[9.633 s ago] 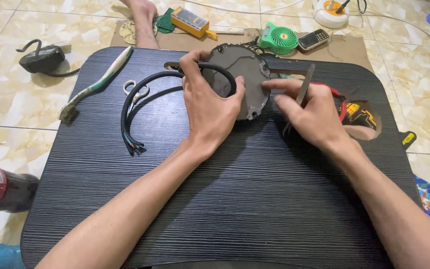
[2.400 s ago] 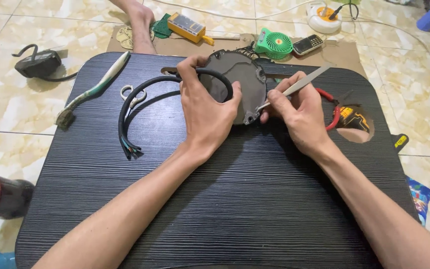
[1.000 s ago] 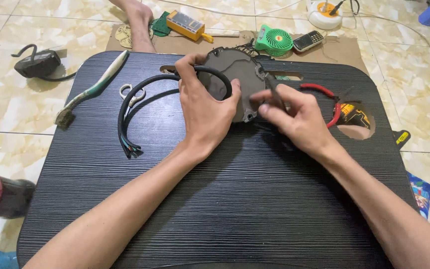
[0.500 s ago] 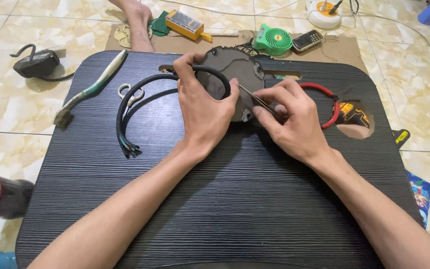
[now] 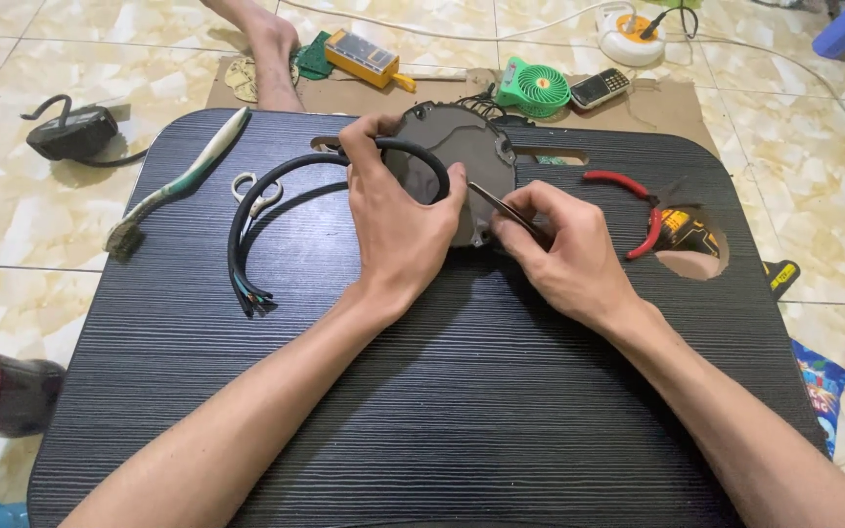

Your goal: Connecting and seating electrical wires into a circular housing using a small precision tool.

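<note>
near half of black tabletop (image 5: 462, 420) open apart from both forearms. left approach crossed by looped black cable (image 5: 276, 191) and scissors (image 5: 256, 191); right side blocked by red pliers (image 5: 638, 200) beside table cutout (image 5: 698, 262).

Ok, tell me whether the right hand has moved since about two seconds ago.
Yes. The right hand has shifted left, away from the red-handled pliers and closer to the left hand on the round grey cover.
</note>
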